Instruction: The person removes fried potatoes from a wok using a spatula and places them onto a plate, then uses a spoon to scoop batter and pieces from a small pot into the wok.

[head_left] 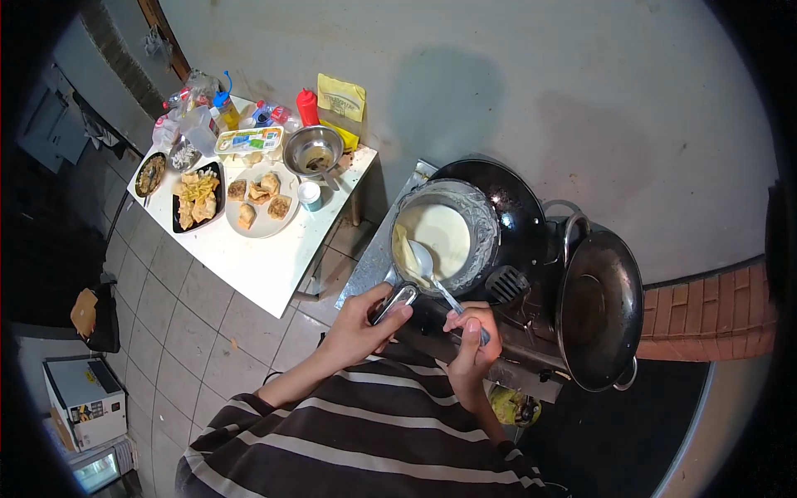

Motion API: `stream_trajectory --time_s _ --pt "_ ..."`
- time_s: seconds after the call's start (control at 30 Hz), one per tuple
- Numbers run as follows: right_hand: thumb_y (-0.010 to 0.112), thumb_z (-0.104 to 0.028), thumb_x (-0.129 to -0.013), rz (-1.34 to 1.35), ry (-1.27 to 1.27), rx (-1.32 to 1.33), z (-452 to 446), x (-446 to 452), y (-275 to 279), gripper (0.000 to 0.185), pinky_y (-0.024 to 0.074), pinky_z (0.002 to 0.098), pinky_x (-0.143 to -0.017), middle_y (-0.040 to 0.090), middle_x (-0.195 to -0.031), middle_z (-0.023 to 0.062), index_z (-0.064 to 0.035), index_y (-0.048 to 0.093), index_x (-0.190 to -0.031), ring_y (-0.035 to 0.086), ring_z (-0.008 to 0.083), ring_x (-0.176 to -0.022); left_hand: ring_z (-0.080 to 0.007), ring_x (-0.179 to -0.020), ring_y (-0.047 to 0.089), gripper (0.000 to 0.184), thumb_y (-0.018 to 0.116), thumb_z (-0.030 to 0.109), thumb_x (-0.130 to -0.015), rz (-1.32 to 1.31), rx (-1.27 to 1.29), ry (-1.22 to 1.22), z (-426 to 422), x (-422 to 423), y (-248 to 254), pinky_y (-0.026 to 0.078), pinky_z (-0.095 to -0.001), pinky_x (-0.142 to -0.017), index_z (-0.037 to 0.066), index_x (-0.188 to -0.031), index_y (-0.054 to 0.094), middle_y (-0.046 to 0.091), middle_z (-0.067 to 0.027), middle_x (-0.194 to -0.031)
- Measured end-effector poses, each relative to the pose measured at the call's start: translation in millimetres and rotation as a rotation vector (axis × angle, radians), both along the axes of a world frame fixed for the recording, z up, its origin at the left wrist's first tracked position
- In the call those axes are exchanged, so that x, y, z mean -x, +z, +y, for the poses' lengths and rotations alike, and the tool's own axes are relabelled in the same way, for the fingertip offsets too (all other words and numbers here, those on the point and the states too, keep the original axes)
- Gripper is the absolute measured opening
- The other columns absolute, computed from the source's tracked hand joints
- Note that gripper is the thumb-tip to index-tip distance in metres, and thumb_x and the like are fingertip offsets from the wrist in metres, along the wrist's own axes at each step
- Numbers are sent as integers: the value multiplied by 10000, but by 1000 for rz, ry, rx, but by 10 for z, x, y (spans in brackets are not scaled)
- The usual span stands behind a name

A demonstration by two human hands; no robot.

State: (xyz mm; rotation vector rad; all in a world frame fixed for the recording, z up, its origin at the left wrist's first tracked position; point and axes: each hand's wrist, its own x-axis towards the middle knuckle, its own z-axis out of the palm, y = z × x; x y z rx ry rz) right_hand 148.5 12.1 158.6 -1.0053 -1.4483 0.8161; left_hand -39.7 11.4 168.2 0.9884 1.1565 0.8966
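My left hand [369, 322] is closed around the metal handle [397, 304] of a saucepan. The saucepan [483, 217] has batter smeared on its inner wall and holds a creamy white batter [452, 238]. In my right hand [476, 336] is the handle of a metal spoon [422, 259], whose bowl is inside the saucepan. A pale yellow folded piece [404, 249] lies beside the spoon at the pan's left side. Under the saucepan is a black wok [523, 203]; whether the pan rests on it I cannot tell.
To the right, a second wok [599, 332] stands tilted near a slotted turner [506, 285]. On the white table [266, 282] are a plate of browned pieces [270, 222], a black tray of fried food [217, 199], a steel bowl [313, 149] and a red bottle [307, 108].
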Motion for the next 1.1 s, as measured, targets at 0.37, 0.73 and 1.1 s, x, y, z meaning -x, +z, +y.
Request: stream_trajectory --time_s 0.37,0.73,1.1 --pt "466 -66 -968 -162 14 -131 81 -160 167 178 507 352 -708 607 -821 160 37 565 -860 634 281 -755 -46 -445 463 256 648 198 -959 36 -38 44 -6 -219 21 323 -239 -405 39 -816 507 529 -1 -588" --pt "543 1 -881 -221 32 -231 151 -50 213 65 508 359 -662 615 -838 163 40 595 -888 621 293 -733 -48 -437 461 256 655 198 -957 49 0 32 94 -145 44 313 -237 -395 42 -825 502 522 4 -575" --pt "543 0 -884 -311 40 -355 181 81 155 79 507 355 -651 620 -859 163 40 610 -868 618 287 -727 -49 -429 441 205 603 186 -989 -81 -2 -69 344 225 138 319 -228 -408 45 -868 519 519 10 -582"
